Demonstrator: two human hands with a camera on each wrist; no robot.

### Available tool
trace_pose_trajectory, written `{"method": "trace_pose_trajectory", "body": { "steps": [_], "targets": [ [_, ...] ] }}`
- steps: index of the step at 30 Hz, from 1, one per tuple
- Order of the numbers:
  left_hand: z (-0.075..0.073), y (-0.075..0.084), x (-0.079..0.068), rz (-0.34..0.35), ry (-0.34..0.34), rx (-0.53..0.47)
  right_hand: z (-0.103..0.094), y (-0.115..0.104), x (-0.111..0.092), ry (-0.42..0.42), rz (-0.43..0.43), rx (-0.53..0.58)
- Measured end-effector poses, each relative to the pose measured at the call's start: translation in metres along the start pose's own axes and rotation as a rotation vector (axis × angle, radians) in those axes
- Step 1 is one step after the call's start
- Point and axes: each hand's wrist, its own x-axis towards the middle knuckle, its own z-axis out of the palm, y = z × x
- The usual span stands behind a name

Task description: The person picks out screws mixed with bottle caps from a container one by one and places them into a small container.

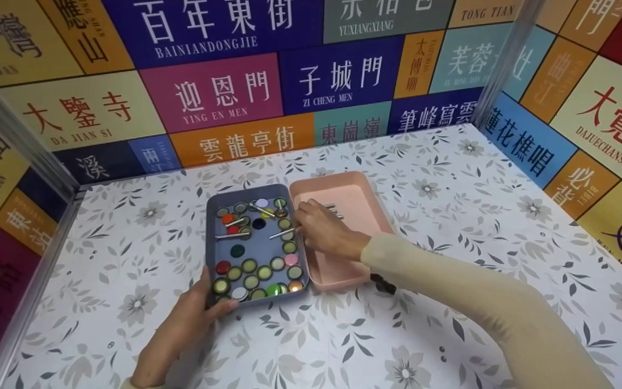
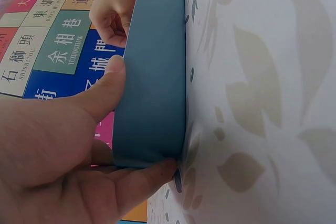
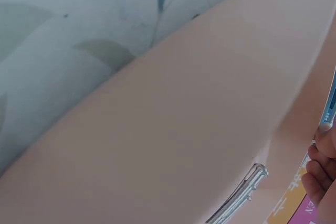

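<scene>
A blue-grey box (image 1: pixel 257 237) holds several bottle caps (image 1: pixel 249 266) in mixed colours and a few slim silver metal rods (image 1: pixel 232 236). Its near left corner is gripped by my left hand (image 1: pixel 195 300), thumb at the rim and fingers along the outer wall, as the left wrist view (image 2: pixel 68 140) also shows. Over the wall between this box and a pink box (image 1: pixel 338 273), my right hand (image 1: pixel 324 229) pinches a silver metal rod (image 1: pixel 281 234) that points left over the caps. More silver rods (image 3: pixel 239 195) lie in the pink box, partly hidden by the right hand.
The two boxes stand side by side on a table (image 1: pixel 451 216) with a white floral cover. Panels (image 1: pixel 214 92) printed with place names rise behind and at both sides. A dark object (image 1: pixel 384 283) shows beneath the right wrist.
</scene>
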Motion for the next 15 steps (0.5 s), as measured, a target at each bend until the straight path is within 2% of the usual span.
{"method": "trace_pose_trajectory", "body": {
  "steps": [9,15],
  "targets": [
    [0.001,0.000,-0.001,-0.015,-0.005,0.009,-0.002,0.005,-0.004,-0.001,0.036,-0.008],
    [0.000,0.002,-0.003,-0.032,-0.017,0.040,-0.005,0.014,-0.007,0.057,-0.004,0.012]
  ]
}}
